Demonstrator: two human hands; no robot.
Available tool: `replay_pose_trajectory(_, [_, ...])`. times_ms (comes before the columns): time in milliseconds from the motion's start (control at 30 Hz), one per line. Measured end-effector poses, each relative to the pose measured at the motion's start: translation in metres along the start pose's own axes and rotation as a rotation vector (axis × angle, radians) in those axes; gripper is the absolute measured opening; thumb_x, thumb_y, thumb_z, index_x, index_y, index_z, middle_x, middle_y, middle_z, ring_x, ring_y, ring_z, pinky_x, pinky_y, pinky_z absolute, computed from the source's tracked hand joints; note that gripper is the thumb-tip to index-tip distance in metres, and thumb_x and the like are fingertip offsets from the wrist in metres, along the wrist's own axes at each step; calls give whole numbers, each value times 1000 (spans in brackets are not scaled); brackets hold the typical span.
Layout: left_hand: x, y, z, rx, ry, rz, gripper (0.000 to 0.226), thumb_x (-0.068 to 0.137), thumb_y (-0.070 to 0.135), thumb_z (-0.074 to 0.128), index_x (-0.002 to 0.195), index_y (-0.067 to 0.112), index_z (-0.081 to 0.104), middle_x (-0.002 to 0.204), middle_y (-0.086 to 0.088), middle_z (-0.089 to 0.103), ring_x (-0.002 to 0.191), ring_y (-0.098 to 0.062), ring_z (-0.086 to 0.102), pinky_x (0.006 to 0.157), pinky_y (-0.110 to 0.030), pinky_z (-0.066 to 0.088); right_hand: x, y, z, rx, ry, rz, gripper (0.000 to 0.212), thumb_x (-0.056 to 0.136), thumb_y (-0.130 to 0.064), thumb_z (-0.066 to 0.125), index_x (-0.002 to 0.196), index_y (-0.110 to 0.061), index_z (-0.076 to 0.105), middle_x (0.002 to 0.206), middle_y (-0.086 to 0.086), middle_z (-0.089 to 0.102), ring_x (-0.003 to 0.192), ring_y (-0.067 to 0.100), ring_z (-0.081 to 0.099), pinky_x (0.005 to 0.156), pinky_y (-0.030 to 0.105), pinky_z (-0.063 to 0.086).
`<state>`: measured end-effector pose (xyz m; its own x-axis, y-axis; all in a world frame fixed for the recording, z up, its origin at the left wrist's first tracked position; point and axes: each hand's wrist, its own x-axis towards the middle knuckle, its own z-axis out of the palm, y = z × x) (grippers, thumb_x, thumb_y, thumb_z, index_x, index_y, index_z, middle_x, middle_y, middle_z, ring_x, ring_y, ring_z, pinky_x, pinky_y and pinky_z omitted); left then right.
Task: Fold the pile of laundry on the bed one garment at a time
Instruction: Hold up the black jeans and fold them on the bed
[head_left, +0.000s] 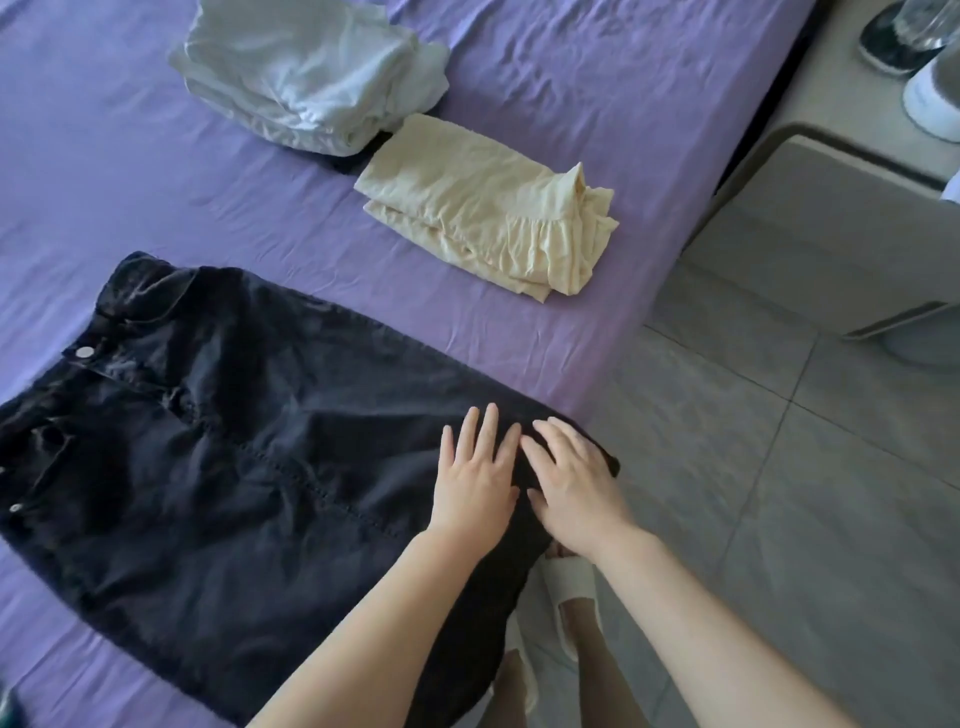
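Note:
A black denim skirt (223, 441) lies spread flat on the purple bed sheet (104, 171), waistband to the left, hem hanging over the bed's near edge. My left hand (475, 478) rests flat on the skirt near the hem, fingers apart. My right hand (571, 483) lies beside it, palm down on the hem's corner at the bed edge. Further back sit a folded cream garment (488, 208) and a folded pale blue-white bundle (311, 73).
The bed's right edge runs diagonally; grey tiled floor (753, 467) lies beyond it. A grey bedside unit (831, 234) stands at the right. My feet in white sandals (571, 587) stand beside the bed. A dark item peeks from under the pale bundle.

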<state>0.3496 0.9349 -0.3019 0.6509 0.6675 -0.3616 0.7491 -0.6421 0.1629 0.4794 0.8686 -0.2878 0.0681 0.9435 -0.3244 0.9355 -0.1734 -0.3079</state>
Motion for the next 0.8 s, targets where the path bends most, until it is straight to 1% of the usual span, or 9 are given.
replay_pose_trajectory(133, [-50, -18, 14, -77, -3, -187, 70, 91, 41, 53, 150, 21, 22, 160, -7, 8, 147, -29, 2, 117, -48, 1, 3, -40, 16, -97, -120, -170, 56, 94, -15, 49, 146, -15, 28, 157, 9, 17, 146, 25, 6, 117, 44, 11])
replay_pose_trajectory(267, [-100, -26, 22, -141, 18, -339, 64, 91, 40, 55, 148, 22, 32, 158, -5, 19, 146, -29, 13, 116, -49, 9, -4, -69, 24, -202, -210, -319, 55, 96, -15, 44, 147, -14, 23, 158, 12, 12, 146, 27, 3, 116, 50, 6])
replay_pose_trajectory(400, [-135, -24, 23, -171, -7, -482, 67, 84, 35, 65, 144, 19, 40, 154, -6, 29, 143, -31, 23, 114, -53, 18, -7, -93, 29, -296, -307, -514, 58, 96, -17, 45, 148, -12, 20, 158, 14, 11, 146, 29, 3, 116, 49, 5])
replay_pose_trajectory(467, [-150, -23, 25, -204, 13, -599, 70, 70, 32, 78, 134, 18, 54, 145, -7, 46, 134, -34, 41, 107, -54, 33, -3, -103, 28, -340, -349, -639, 61, 96, -18, 46, 149, -12, 17, 158, 13, 8, 146, 29, 2, 117, 48, 6])
replay_pose_trajectory(500, [-158, -21, 26, -224, 16, -654, 69, 68, 32, 80, 131, 18, 57, 142, -7, 49, 131, -34, 45, 105, -53, 37, -1, -107, 29, -368, -378, -709, 63, 95, -18, 47, 149, -13, 16, 159, 12, 6, 146, 29, 1, 117, 47, 7])
replay_pose_trajectory(600, [-180, -13, 33, -289, 48, -816, 63, 75, 34, 74, 134, 24, 53, 146, -8, 43, 135, -34, 40, 109, -52, 32, 5, -118, 31, -451, -459, -924, 67, 93, -16, 48, 150, -17, 13, 159, 9, -1, 146, 28, -6, 116, 48, 5])
replay_pose_trajectory(667, [-192, -9, 36, -365, 41, -937, 66, 63, 35, 83, 125, 26, 62, 137, -7, 54, 127, -32, 50, 100, -53, 42, 13, -127, 36, -480, -497, -1100, 65, 92, -15, 45, 149, -19, 15, 160, 7, 1, 146, 27, -8, 115, 51, 0])
replay_pose_trajectory(733, [-206, -6, 43, -432, 63, -1055, 65, 71, 30, 76, 132, 28, 55, 145, -5, 45, 134, -32, 41, 104, -54, 36, 21, -145, 42, -530, -531, -1282, 61, 94, -16, 42, 149, -22, 18, 160, 4, 4, 146, 27, -8, 114, 53, -5])
replay_pose_trajectory(800, [-219, -3, 60, -460, 98, -1148, 62, 88, 23, 57, 146, 28, 35, 157, -2, 23, 145, -28, 17, 113, -52, 22, 25, -168, 49, -599, -544, -1400, 58, 95, -18, 40, 149, -26, 19, 160, 3, 3, 146, 27, -9, 113, 55, -6])
